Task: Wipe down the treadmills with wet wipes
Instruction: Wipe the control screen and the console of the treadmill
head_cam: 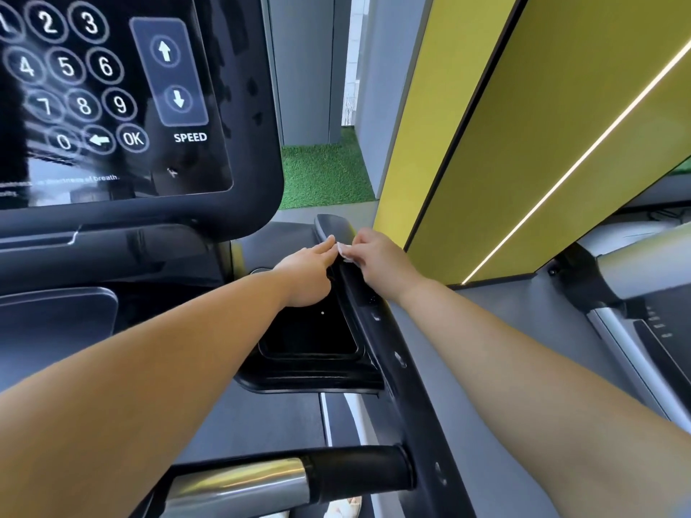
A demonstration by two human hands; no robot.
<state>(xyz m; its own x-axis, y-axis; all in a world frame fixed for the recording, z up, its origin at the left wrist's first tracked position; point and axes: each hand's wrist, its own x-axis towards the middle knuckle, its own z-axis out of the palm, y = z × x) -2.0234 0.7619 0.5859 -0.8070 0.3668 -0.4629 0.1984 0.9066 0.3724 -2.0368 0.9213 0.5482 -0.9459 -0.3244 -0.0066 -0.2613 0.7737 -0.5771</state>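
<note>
A black treadmill fills the view, with its console screen (112, 99) at upper left and its right handrail (389, 345) running from the bottom up to centre. My right hand (381, 261) sits on the far part of that rail, fingers curled over a small white wet wipe (344, 251), of which only a corner shows. My left hand (310, 274) reaches in beside it, fingers stretched out, fingertips touching the rail next to the wipe. A black cup-holder tray (310, 342) lies under my left wrist.
A front grip bar (299, 476), silver and black, crosses the bottom. A yellow pillar (523, 143) with a light strip stands close on the right. Part of another treadmill (635, 278) shows at far right. Green turf (321, 173) lies beyond the console.
</note>
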